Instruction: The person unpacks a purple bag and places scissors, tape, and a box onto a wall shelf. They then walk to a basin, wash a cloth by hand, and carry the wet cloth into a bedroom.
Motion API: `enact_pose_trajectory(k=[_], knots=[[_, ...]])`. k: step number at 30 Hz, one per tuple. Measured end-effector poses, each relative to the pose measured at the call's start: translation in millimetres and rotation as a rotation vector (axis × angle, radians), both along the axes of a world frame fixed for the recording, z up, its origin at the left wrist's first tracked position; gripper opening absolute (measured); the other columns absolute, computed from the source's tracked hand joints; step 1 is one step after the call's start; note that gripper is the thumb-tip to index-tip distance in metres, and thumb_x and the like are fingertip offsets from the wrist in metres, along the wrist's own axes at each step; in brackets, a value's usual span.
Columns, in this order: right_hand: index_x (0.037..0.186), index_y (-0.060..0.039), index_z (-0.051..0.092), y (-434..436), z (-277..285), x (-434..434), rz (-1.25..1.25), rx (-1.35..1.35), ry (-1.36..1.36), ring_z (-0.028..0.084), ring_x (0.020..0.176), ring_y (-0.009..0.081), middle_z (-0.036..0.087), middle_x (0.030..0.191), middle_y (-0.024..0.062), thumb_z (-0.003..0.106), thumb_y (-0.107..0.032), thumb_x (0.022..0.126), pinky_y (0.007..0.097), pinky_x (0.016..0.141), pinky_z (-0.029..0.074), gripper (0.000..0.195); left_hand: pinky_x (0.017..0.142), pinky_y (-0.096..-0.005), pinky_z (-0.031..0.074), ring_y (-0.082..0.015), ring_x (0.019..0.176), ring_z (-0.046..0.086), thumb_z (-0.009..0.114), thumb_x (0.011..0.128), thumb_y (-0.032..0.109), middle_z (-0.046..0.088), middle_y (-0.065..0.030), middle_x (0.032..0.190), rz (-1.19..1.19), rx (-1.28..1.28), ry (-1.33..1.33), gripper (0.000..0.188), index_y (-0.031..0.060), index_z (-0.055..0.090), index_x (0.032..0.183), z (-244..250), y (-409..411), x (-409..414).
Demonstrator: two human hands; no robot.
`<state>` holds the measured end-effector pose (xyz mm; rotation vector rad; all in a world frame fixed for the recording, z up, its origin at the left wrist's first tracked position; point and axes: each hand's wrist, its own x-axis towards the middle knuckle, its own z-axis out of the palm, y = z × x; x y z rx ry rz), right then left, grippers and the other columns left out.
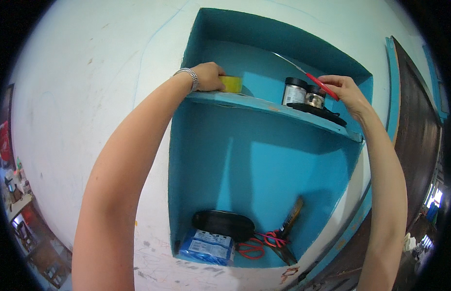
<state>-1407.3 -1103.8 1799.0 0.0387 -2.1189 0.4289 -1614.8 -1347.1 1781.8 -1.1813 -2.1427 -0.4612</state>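
On the upper shelf board (247, 103) of a blue wall niche, my left hand (211, 77), with a beaded bracelet at the wrist, grips the left end of a yellow roll, apparently of tape (233, 84). My fingers partly hide the roll. At the right of the same shelf, my right hand (343, 91) holds a slim red-handled tool (321, 86) by its handle. Its thin metal shaft or blade points up and to the left. Behind and below it stand a black-lidded jar (295, 91) and a smaller jar (314, 99), near a flat black object (312, 110).
The lower compartment holds a black pouch (223, 222), a blue plastic-wrapped pack (209, 247) bearing writing, red-handled scissors (251, 249) and a dark brush-like object (292, 214). Right of the niche is a dark wooden door or shutter (416, 109). White wall (83, 91) lies left.
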Motion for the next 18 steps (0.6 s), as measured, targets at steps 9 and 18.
enact_pose_trajectory(k=[9,18], knots=[[0.102,-0.0045,0.058,-11.6,20.6,-65.8,0.061,-0.061,-0.055,0.052,0.086,0.0177,0.059,0.090,0.0120,0.057,-0.019,0.076,0.0304,0.082,0.038,0.030,0.074,-0.0303,0.044,-0.0218,0.081,0.057,0.059,0.073,0.035,0.058,-0.0163,0.091,-0.101,0.134,-0.029,0.041,0.0031,0.057,0.099,-4.4,4.1,-5.5],[0.104,-0.0012,0.056,43.8,60.3,-39.7,-0.225,0.065,-0.048,0.051,0.087,0.0188,0.058,0.094,0.0129,0.057,-0.014,0.074,0.0303,0.081,0.037,0.032,0.070,-0.0303,0.044,-0.0211,0.078,0.057,0.055,0.073,0.049,0.058,-0.0170,0.087,0.000,0.145,0.006,0.053,0.0012,0.057,0.095,-6.4,7.4,-1.4]])
